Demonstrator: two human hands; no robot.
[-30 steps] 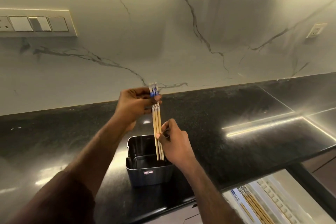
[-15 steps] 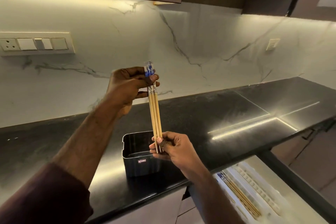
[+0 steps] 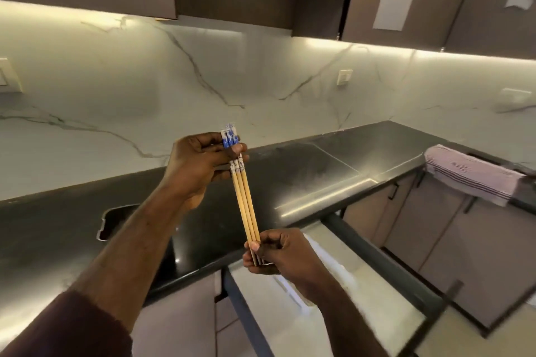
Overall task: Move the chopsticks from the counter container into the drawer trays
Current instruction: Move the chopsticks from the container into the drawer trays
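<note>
A small bundle of wooden chopsticks (image 3: 246,203) with blue-and-white patterned tops is held nearly upright in the air, clear of the counter. My left hand (image 3: 200,164) pinches the patterned top end. My right hand (image 3: 282,251) grips the thin lower tips. The dark metal counter container (image 3: 108,224) stands on the black counter at the left, mostly hidden behind my left forearm. The open drawer (image 3: 327,278) lies below my right hand; its pale trays are blurred and partly covered by my right arm.
The black counter (image 3: 313,171) runs to a corner at the right, where a striped towel (image 3: 475,175) hangs over its edge. Lower cabinet doors (image 3: 452,229) stand to the right of the drawer. Dark wall cabinets hang above the marble backsplash.
Both hands have carried the chopsticks up and out of the container and rightward, over the open drawer. The view has swung right, leaving the container far left.
</note>
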